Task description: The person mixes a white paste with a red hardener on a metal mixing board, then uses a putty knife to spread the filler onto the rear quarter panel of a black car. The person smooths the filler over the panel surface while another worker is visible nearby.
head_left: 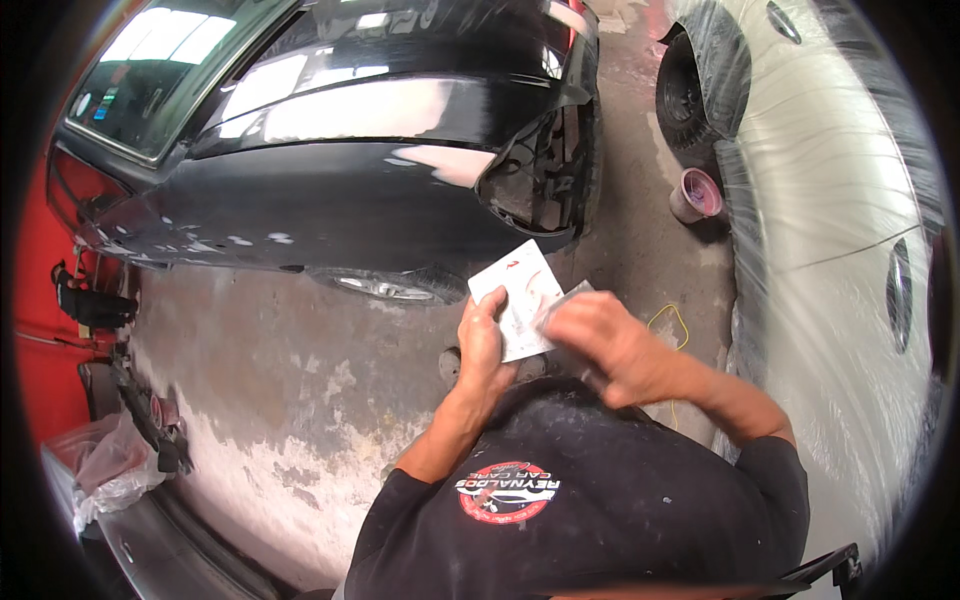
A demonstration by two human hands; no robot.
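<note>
My left hand [480,340] grips a flat white board [515,280] with small red streaks and pale smears on it, its thumb over the board's left edge. My right hand [615,345] is curled round a grey flat blade, probably a spreader [570,293], held at the board's right side; motion blurs it. Both hands are held in front of my dark shirt, below the rear corner of a dark car [370,200] whose body shows pale sanded patches.
A plastic-covered silver car [820,160] lines the right. A pink-stained bucket [695,195] stands beside it; a yellow cord [677,325] lies on the concrete floor [250,350]. Bagged plastic [105,465] and dark panels [170,540] sit at lower left, near a red wall [45,350].
</note>
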